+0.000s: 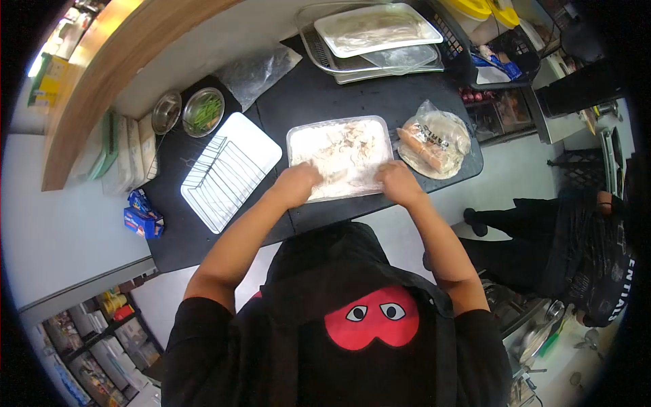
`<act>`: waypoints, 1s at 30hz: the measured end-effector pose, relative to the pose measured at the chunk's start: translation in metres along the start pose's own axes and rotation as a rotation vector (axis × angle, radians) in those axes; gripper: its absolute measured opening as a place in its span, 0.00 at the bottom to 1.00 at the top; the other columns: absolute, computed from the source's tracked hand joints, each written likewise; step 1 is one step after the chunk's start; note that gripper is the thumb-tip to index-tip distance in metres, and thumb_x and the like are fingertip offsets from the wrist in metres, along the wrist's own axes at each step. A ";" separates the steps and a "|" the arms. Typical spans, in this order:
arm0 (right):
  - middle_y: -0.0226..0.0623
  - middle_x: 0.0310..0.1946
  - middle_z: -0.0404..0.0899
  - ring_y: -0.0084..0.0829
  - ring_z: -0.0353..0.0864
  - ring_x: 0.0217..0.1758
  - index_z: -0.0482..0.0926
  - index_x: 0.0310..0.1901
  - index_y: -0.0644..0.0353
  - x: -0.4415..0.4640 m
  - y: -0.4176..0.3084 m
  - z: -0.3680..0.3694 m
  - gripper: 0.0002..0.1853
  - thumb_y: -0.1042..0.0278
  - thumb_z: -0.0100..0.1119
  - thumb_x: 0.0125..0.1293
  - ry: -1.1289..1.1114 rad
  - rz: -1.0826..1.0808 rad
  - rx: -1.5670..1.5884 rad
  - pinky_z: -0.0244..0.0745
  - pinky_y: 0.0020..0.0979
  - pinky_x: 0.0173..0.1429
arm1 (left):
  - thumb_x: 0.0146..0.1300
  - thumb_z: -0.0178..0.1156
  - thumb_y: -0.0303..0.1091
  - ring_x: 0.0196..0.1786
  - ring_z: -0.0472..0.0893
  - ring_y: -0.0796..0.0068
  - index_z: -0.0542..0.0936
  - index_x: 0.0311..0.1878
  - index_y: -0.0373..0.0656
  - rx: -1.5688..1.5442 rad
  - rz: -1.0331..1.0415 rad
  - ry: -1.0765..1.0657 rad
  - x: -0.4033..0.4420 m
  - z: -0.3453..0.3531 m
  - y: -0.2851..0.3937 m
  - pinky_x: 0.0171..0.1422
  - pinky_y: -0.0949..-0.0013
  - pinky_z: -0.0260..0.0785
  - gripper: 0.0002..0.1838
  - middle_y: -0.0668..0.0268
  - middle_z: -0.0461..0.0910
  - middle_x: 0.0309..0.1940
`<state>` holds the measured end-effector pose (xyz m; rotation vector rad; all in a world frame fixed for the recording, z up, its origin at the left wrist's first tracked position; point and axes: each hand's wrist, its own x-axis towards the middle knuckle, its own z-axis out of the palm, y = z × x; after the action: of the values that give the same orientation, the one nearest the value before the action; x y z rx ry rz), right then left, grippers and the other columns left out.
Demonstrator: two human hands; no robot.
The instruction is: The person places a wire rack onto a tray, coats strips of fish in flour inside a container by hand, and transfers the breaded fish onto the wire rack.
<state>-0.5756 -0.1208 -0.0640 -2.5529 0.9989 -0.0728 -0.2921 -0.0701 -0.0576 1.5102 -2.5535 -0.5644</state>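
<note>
A white rectangular tray (339, 123) lies on the black table before me, holding white flour-like powder and several coated pieces (354, 144). My left hand (298, 184) is closed at its near left corner, fingertips over the rim and partly hidden. At the near right corner my right hand (399, 183) grips the rim, fingers curled inward. Just right of that hand lies a clear printed plastic bag (449, 139) with an orange-brown item (424, 149) in it. To the left, a wire rack (220, 169) rests on a white tray (258, 146).
Metal bowls, one with cut green vegetables (203, 112), stand at the back left beside a clear plastic sheet (261, 71). Stacked trays (376, 30) sit at the back, near a black basket (498, 74). Blue boxes (144, 216) lie left. Another person (563, 244) stands at right.
</note>
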 end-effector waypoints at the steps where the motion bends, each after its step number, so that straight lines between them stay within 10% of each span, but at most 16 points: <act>1: 0.39 0.37 0.75 0.40 0.73 0.45 0.80 0.34 0.55 -0.004 0.004 0.001 0.13 0.78 0.51 0.46 -0.110 -0.003 -0.056 0.68 0.40 0.49 | 0.48 0.53 0.24 0.47 0.74 0.62 0.80 0.37 0.46 0.028 0.016 -0.111 -0.006 -0.001 -0.001 0.47 0.61 0.69 0.12 0.64 0.77 0.40; 14: 0.45 0.35 0.72 0.44 0.73 0.45 0.79 0.31 0.60 0.020 -0.006 0.032 0.07 0.72 0.55 0.48 0.074 0.036 0.084 0.71 0.40 0.48 | 0.53 0.52 0.31 0.50 0.70 0.70 0.81 0.34 0.48 0.332 -0.038 0.216 -0.003 0.016 0.008 0.56 0.57 0.57 0.09 0.74 0.78 0.42; 30: 0.47 0.45 0.76 0.44 0.74 0.52 0.78 0.44 0.61 0.063 -0.046 0.069 0.15 0.73 0.46 0.56 0.097 -0.046 0.176 0.68 0.37 0.58 | 0.55 0.49 0.30 0.52 0.69 0.69 0.79 0.47 0.49 0.225 -0.155 -0.120 -0.013 0.024 0.020 0.62 0.46 0.51 0.16 0.72 0.74 0.52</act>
<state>-0.4861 -0.1086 -0.1162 -2.4307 0.9256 -0.2865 -0.3092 -0.0437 -0.0710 1.8131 -2.6823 -0.4060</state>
